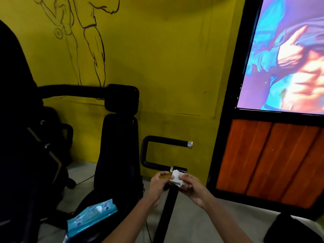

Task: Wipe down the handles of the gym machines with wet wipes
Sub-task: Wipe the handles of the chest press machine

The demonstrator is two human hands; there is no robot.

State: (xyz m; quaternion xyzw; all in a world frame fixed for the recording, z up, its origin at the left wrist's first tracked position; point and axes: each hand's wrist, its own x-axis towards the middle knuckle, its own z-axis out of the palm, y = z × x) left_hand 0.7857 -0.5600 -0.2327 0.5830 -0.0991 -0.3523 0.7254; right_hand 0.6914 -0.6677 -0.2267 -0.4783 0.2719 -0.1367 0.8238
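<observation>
Both hands meet on a white wet wipe [176, 178]: right hand [192, 186] fingers curled, pinching it, left hand [158, 184] fingers bent onto its other edge, just below the lower black handle [178, 168] of the U-shaped bar. Upper handle [168, 142] sits apart above. Blue wipes pack [91, 217] lies on the machine seat [122, 207], lower left, yellow wall [166, 67] behind.

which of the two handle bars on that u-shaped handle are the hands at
The lower bar, just behind the white wipe both hands hold; the upper bar with the silver end cap sits untouched above.
</observation>
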